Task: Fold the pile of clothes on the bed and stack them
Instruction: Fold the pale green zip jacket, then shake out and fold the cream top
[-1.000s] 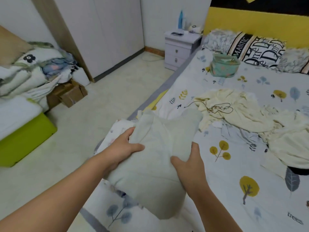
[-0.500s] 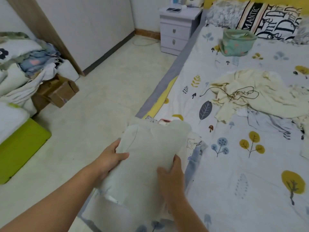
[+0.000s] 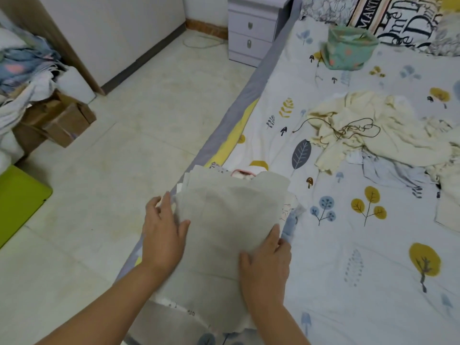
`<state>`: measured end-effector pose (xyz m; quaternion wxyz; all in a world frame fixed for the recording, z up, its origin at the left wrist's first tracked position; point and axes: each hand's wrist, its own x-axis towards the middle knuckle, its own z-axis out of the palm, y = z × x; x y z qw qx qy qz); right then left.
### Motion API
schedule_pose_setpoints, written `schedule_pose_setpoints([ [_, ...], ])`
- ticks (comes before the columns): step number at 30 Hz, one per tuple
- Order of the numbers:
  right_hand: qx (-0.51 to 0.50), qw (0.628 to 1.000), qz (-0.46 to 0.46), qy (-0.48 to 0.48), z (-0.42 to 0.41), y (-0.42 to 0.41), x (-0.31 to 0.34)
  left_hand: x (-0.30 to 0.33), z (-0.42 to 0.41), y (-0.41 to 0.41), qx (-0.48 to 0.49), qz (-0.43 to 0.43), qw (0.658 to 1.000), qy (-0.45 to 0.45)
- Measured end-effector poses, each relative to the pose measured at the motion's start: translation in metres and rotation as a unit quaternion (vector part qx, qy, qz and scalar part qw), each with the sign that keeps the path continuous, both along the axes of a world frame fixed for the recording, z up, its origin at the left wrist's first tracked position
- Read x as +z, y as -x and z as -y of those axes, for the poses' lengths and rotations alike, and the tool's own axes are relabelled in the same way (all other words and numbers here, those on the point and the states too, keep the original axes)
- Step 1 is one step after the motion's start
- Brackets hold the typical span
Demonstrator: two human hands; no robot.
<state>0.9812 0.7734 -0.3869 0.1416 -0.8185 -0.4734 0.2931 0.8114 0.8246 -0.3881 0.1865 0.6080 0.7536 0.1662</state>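
A folded pale grey-green garment (image 3: 231, 220) lies on top of a small stack of folded clothes (image 3: 290, 207) at the near left edge of the bed (image 3: 348, 270). My left hand (image 3: 163, 230) rests on the garment's left edge, fingers straight, thumb on top. Against its right edge lies my right hand (image 3: 267, 260), fingers extended along the cloth. Farther up the bed sits the unfolded pile: a cream garment (image 3: 373, 135) with a dark cord on it and a pale blue-white piece (image 3: 388, 170) beneath.
A teal fabric bag (image 3: 348, 49) and patterned pillows (image 3: 388, 16) sit near the headboard. A white nightstand (image 3: 256, 28) stands beside the bed. Across the tiled floor are cardboard boxes (image 3: 57, 120), a heap of bedding (image 3: 22, 68) and a lime-green box (image 3: 20, 200).
The grey-green garment came down from the air onto the stack at the bed's edge. Both hands went from gripping its sides to lying flatter against it. The view tilted downward.
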Motion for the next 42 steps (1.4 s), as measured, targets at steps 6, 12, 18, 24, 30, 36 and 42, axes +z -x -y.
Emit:
schedule_pose_setpoints([
  [6,0.187,0.967,0.159,-0.074,0.004,0.011,0.006,-0.004,0.008,0.006,-0.319,-0.189,0.925,0.082],
  [12,0.316,0.938,0.102,0.097,0.001,0.0,0.0,-0.008,0.003,0.001,-0.295,-0.235,0.898,0.226],
  [18,0.406,0.899,0.102,0.126,-0.002,-0.023,0.053,0.043,-0.011,-0.023,-0.342,-0.228,0.88,0.238],
  [24,0.426,0.893,0.097,0.105,0.007,-0.066,0.125,0.116,-0.015,-0.071,-0.416,-0.231,0.844,0.248],
  [30,0.396,0.907,0.116,0.088,0.021,-0.131,0.187,0.188,-0.008,-0.133,-0.442,-0.216,0.849,0.191],
  [36,0.372,0.915,0.138,0.079,0.044,-0.216,0.244,0.241,0.006,-0.21,-0.454,-0.215,0.849,0.166],
  [42,0.331,0.927,0.151,0.092,0.072,-0.32,0.286,0.276,0.026,-0.307,-0.463,-0.202,0.848,0.161],
])
